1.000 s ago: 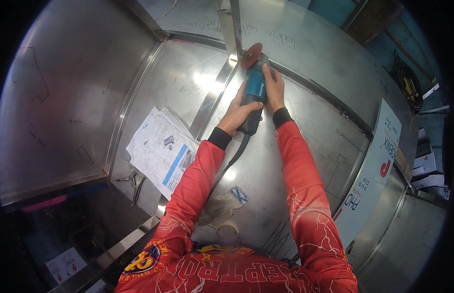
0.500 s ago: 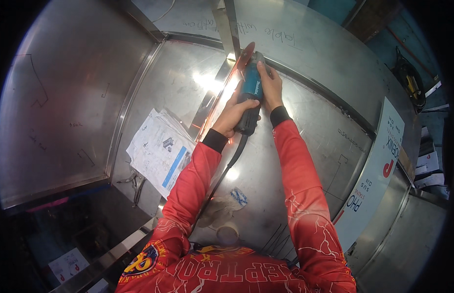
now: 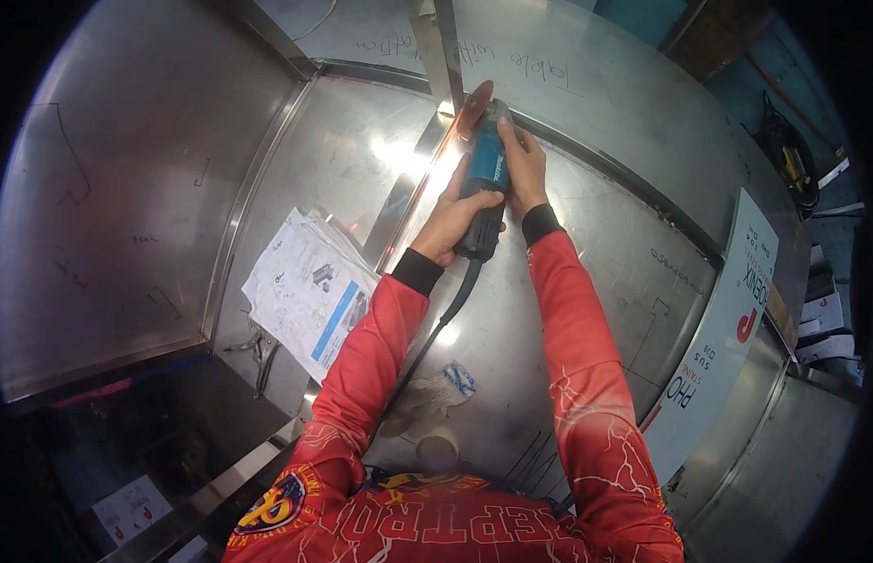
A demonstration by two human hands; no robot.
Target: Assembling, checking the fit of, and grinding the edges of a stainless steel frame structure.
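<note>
Both hands grip a teal and black angle grinder with a reddish disc at its far end. My left hand wraps round the black rear body, thumb across the top. On the head end, my right hand is closed along the right side. The disc meets the upper end of a long metal frame piece, where the contact glows orange. From the grinder's rear a black cord runs back towards me, passing beside my left sleeve.
Printed sheets lie left of my forearm, with locking pliers below them. A work glove and a roll of tape sit near my body. An upright metal bar stands beyond the disc. A white board leans at the right.
The long orange spark streak along the metal piece has shrunk to a small glow near the disc. Grinder and both hands have shifted very slightly to the right.
</note>
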